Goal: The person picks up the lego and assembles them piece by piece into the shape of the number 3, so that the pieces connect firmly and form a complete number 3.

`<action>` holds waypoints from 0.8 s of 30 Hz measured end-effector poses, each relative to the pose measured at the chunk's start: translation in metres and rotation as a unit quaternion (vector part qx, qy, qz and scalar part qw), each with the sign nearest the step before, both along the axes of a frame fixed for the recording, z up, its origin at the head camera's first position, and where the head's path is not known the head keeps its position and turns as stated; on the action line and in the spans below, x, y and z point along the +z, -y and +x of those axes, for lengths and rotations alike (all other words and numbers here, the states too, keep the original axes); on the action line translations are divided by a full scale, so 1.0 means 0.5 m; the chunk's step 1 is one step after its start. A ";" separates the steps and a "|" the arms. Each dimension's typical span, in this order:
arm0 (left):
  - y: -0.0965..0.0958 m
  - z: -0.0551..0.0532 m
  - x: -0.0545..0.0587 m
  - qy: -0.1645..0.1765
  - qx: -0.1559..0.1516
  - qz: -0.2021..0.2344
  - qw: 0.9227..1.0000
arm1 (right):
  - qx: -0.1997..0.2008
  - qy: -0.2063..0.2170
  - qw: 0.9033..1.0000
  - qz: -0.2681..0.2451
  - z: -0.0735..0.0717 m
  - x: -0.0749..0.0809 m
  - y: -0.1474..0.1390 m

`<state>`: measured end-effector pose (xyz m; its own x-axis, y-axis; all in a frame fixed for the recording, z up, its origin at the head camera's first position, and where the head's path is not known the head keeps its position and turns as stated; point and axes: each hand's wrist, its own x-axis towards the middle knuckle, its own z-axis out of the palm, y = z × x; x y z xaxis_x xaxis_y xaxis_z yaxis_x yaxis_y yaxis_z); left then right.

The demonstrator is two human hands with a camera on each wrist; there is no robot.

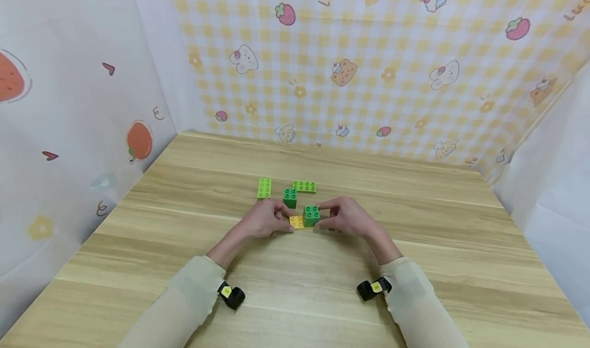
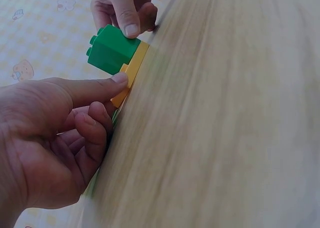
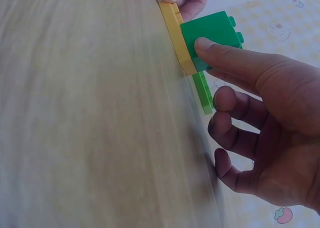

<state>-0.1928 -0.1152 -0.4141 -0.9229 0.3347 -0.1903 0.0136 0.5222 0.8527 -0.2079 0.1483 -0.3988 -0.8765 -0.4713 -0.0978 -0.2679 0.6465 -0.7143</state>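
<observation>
Left hand: the left hand (image 1: 266, 219) pinches the left end of a flat yellow brick between thumb and forefinger, the thumb on the side nearest the person; the other fingers curl loosely.
Right hand: the right hand (image 1: 348, 217) pinches a dark green brick (image 1: 311, 216) between thumb and forefinger, with the remaining fingers bent and apart from it.
Yellow base: the flat yellow brick (image 1: 296, 222) lies between the two hands and bears the dark green brick on its right end. Its left end shows bare round studs (whether the two are pressed fully together, I cannot tell).
Loose bricks: just beyond the hands stands a second dark green brick (image 1: 290, 198), studs up. Behind it and slightly right is a flat light green brick (image 1: 304, 187), set crosswise; whether these two touch is unclear. Another light green flat brick (image 1: 265, 188) points away from the person, just past the left hand's knuckles.
Table: a wood-grain tabletop (image 1: 295, 297) carries all five bricks, near its middle.
Surroundings: a yellow-and-white checked cloth (image 1: 392, 102), printed with strawberries and cupcakes, hangs behind.
Sleeves: pale, each with a small black camera (image 1: 232, 297) at the wrist.
</observation>
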 end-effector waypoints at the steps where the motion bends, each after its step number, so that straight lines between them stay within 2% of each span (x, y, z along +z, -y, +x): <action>1: 0.000 0.000 0.000 0.001 0.000 0.001 1.000 | -0.002 -0.001 1.000 0.002 0.000 -0.001 0.000; 10: 0.003 0.000 0.002 0.003 -0.002 0.015 1.000 | 0.001 -0.008 1.000 0.003 0.000 -0.003 -0.001; 15: 0.005 0.000 0.011 0.007 0.004 0.022 1.000 | 0.001 -0.006 1.000 0.002 0.000 -0.002 0.000; 24: 0.025 -0.010 0.026 -0.005 0.017 0.017 1.000 | 0.001 0.001 1.000 0.002 -0.001 -0.002 -0.001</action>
